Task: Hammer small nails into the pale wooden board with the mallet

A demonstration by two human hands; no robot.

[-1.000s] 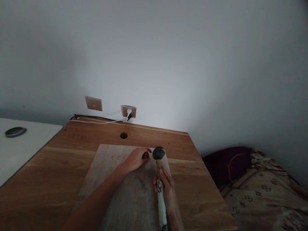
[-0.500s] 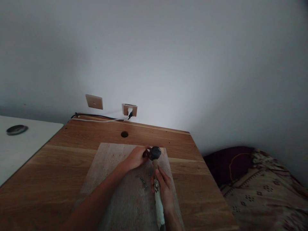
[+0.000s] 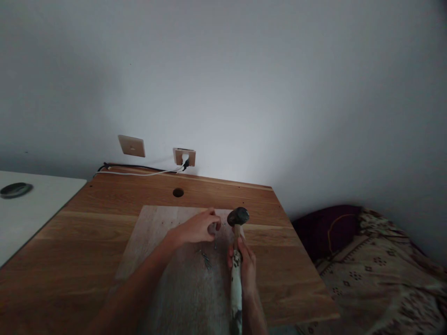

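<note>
My right hand (image 3: 244, 266) is wrapped round the pale, paint-stained handle of a hammer (image 3: 236, 260). Its dark round head sits raised just right of my left hand's fingertips. My left hand (image 3: 198, 228) rests on a pale wooden board (image 3: 157, 232) with its fingers pinched together, holding something too small to make out. A few small nails (image 3: 206, 258) lie loose on the board between my two hands. The board lies flat on a brown wooden desk (image 3: 87, 232).
A round cable hole (image 3: 178, 192) is in the desk behind the board. A wall socket (image 3: 184, 157) with a white plug and cables runs along the back edge. A white table (image 3: 31, 209) with a dark disc (image 3: 14, 189) stands left. A patterned bed (image 3: 377, 279) lies right.
The hammer head came down beside my left fingertips half a second ago and has now lifted and swung back to the right. My left hand stays pinched at the same spot.
</note>
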